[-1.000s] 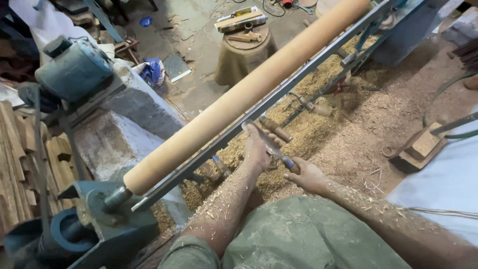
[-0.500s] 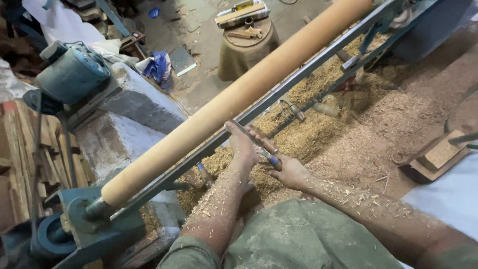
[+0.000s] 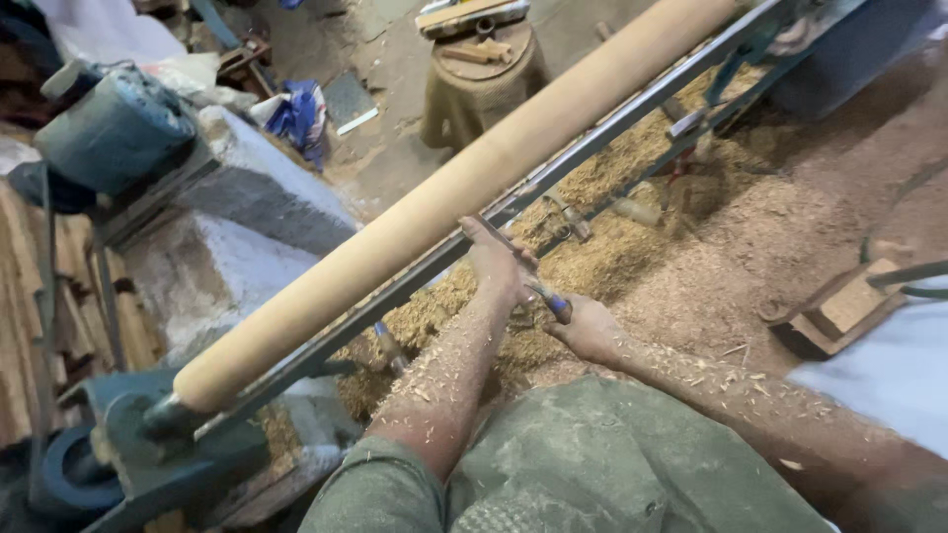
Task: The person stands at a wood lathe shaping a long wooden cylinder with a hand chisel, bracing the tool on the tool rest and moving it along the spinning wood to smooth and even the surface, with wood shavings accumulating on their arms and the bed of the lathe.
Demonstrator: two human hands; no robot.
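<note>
A long pale spindle [image 3: 454,192] is mounted on the lathe, running from the headstock [image 3: 158,434] at lower left up to the right. The left hand [image 3: 494,259] is closed over the front of a chisel [image 3: 533,281], pressing it on the steel rest [image 3: 592,133] against the wood. The right hand [image 3: 591,331] grips the blue handle end. Since a second ago both hands have slid left along the rest, so the cut is travelling toward the headstock. Shavings [image 3: 612,257] heap underneath, and both forearms are dusted.
</note>
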